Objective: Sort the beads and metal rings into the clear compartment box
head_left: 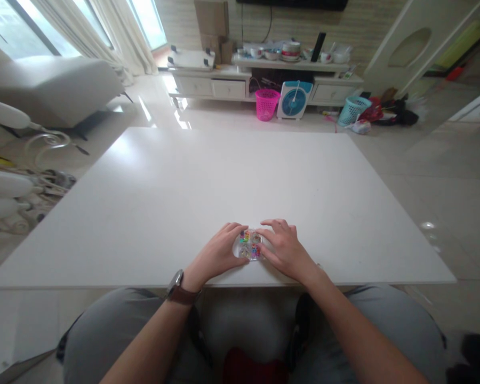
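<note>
Both hands at a small clear case of bright pieces, its right side partly covered

The left hand (220,253) spans the left side of the clear case (250,255), index finger at its far edge and thumb at its near edge, holding it between them. The right hand (286,248) is at the other side, fingers parted, with some fingertips over the case; whether they grip it cannot be told. The case is near the table's front edge, between the hands; whether it rests flat or is slightly raised is unclear. Its compartments hold tiny multicoloured pieces (245,235), too small to identify.

A watch (177,281) with a brown strap circles the left wrist, its face turned mostly out of sight. The white table (240,176) extends beyond the hands and hides part of the floor. Below its front edge, grey-clothed legs (116,325) are partly covered by the forearms, and a dark red object (252,368) is cut off by the frame.

Across the room, a pink basket (266,105) and a blue fan (294,101) stand before a white cabinet (332,93). The black screen (296,4) above is cropped.
</note>
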A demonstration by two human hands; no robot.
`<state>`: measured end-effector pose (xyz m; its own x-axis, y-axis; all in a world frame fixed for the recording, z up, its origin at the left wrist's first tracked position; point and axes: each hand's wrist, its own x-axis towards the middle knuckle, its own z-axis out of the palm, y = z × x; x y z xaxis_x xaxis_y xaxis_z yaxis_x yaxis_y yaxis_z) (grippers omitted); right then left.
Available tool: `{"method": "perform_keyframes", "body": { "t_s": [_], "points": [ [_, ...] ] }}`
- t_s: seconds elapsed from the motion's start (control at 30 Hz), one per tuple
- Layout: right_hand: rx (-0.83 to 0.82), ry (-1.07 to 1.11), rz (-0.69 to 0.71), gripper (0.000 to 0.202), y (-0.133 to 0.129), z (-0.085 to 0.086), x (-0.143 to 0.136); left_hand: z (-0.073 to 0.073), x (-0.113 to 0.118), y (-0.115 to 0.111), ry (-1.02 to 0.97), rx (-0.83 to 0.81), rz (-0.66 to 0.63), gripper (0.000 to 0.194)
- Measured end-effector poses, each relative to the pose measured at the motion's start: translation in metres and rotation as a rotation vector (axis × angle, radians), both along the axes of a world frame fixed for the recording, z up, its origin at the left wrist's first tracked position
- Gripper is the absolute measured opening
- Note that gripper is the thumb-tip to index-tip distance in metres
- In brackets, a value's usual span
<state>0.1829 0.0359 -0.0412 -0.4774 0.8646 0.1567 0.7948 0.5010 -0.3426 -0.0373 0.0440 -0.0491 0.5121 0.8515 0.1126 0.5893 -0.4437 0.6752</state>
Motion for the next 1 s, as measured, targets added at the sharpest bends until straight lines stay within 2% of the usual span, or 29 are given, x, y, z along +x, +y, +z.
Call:
{"method": "perform_keyframes", "body": {
  "t_s": [0.17, 0.27, 0.33, 0.4, 0.5, 0.6, 0.77, 0.87, 1.0],
  "points": [
    [0.016, 0.032, 0.018, 0.028, 0.0, 0.004, 0.0, 0.002, 0.0, 0.001, -0.019, 0.01, 0.008, 0.062],
    [0.032, 0.115, 0.004, 0.027, 0.001, 0.004, 0.002, 0.004, -0.01, 0.007, -0.023, 0.027, 0.084, 0.064],
    [-0.001, 0.141, 0.034, 0.038, 0.002, 0.0, 0.004, 0.006, -0.022, 0.013, -0.012, 0.07, 0.178, 0.063],
    [-0.058, 0.102, 0.094, 0.058, 0.002, -0.008, 0.005, 0.008, -0.036, 0.019, 0.035, 0.113, 0.264, 0.062],
    [-0.124, 0.019, 0.152, 0.078, 0.001, -0.018, 0.003, 0.007, -0.052, 0.025, 0.116, 0.121, 0.299, 0.062],
    [-0.139, 0.0, 0.142, 0.072, 0.0, -0.021, -0.001, 0.004, -0.061, 0.027, 0.161, 0.081, 0.267, 0.062],
    [-0.103, 0.022, 0.114, 0.064, 0.002, -0.009, 0.0, 0.0, -0.058, 0.024, 0.173, 0.001, 0.235, 0.061],
    [-0.08, 0.194, 0.071, 0.064, 0.002, -0.001, 0.003, -0.003, -0.045, 0.021, 0.143, -0.018, 0.202, 0.059],
    [-0.161, 0.628, -0.101, 0.064, 0.005, -0.002, 0.004, -0.008, -0.022, 0.013, 0.12, 0.0, 0.117, 0.063]
  ]
}}
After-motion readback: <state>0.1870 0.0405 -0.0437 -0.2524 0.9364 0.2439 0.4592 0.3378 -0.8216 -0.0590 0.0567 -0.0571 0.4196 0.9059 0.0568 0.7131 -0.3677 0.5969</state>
